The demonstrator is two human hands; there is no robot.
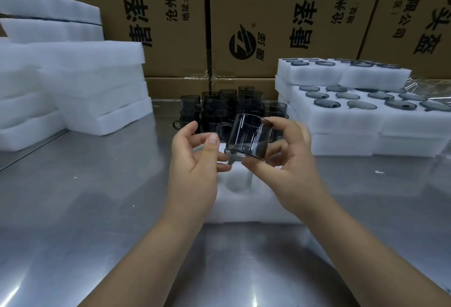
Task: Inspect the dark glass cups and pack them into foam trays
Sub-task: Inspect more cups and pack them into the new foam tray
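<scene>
My right hand (288,160) holds a dark glass cup (249,137) tilted above the middle of the table, thumb under its base and fingers over its rim. My left hand (195,157) hovers just left of the cup with relaxed fingers, its fingertips close to the cup's base; contact is unclear. Under both hands lies a white foam tray (246,199) with round pockets, partly hidden. Behind it stands a cluster of several dark glass cups (227,106).
Stacks of white foam trays (73,91) rise at the left. At the right, foam trays (366,116) hold dark glass pieces in their pockets. Cardboard boxes (268,21) wall off the back. The steel table (85,209) spreads in front.
</scene>
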